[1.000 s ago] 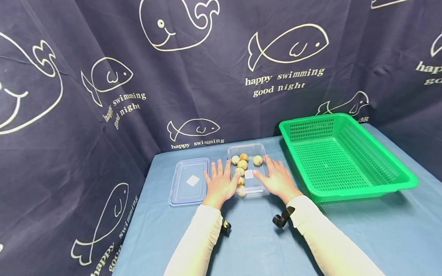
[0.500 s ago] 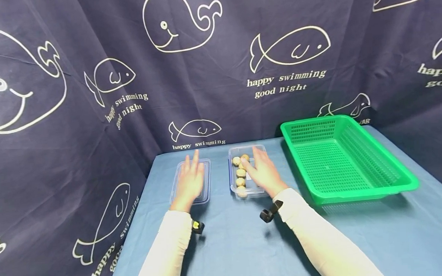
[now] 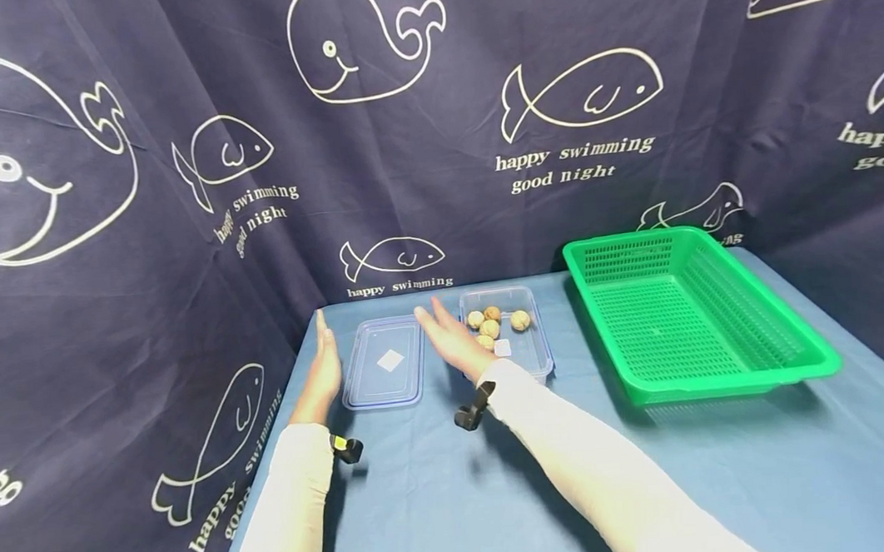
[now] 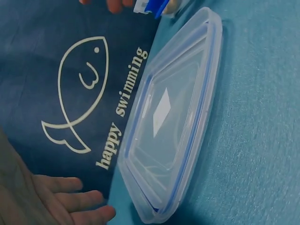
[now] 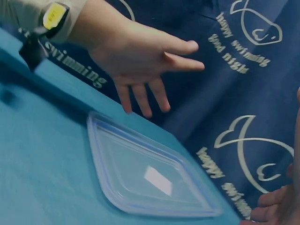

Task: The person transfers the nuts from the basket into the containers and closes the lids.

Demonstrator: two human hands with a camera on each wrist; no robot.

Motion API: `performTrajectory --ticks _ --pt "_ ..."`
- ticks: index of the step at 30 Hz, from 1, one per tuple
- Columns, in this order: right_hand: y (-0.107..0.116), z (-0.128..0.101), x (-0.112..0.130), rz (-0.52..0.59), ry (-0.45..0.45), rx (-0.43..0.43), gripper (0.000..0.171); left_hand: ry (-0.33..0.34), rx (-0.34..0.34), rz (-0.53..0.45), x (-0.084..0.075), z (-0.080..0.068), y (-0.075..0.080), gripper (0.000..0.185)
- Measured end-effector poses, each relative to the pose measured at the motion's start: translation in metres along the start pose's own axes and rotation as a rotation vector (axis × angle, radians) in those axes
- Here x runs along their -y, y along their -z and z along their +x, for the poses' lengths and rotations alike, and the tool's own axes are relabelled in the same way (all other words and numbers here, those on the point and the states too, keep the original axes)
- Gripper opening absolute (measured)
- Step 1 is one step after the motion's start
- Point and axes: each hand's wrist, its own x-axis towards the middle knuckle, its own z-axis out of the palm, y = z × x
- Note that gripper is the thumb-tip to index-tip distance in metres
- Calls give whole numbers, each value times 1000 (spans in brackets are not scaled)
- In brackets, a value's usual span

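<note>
A clear plastic lid [image 3: 372, 375] with a blue seal and a white label lies flat on the table. My left hand [image 3: 322, 378] hovers at its left side, fingers extended and holding nothing; the right wrist view shows this left hand [image 5: 136, 51] spread above the lid [image 5: 136, 173]. My right hand [image 3: 454, 339] is at the lid's right side, fingers straight and also empty. It overlaps the clear plastic container [image 3: 532, 359] in the head view. Inside are several round, tan, walnut-like balls [image 3: 490, 329]; the container's front left corner is hidden behind my right hand and wrist.
A large green perforated basket [image 3: 651, 332] stands at the right of the blue-covered table [image 3: 438, 493]. Dark curtains [image 3: 421, 169] with whale and fish drawings rise behind and along both sides.
Both hands have left the container and moved left, the left hand past the lid to its far side, the right hand to the gap between lid and container. Lid and container have stayed put.
</note>
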Motion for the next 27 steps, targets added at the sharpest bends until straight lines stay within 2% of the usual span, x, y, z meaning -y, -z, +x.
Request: performTrajectory --ticks 5,9,12,17,23,25,27 --pt "-26 10 -1 114 -108 13 90 37 63 -169 9 12 -5 60" --pt "-36 14 -4 178 -200 12 84 141 131 -292 11 15 -12 63" --pt "-39 17 -6 177 -266 12 81 176 156 -292 9 15 -14 64" --pt "-42 19 -3 192 -348 1 73 145 136 -255 7 21 -16 66" --pt "-43 28 -3 181 -403 -29 46 290 125 -250 4 21 -14 71" --pt "-40 30 -4 166 -395 -49 41 325 136 -255 4 20 -10 71" --pt "-36 31 -3 154 -369 -64 45 338 146 -251 5 20 -4 71"
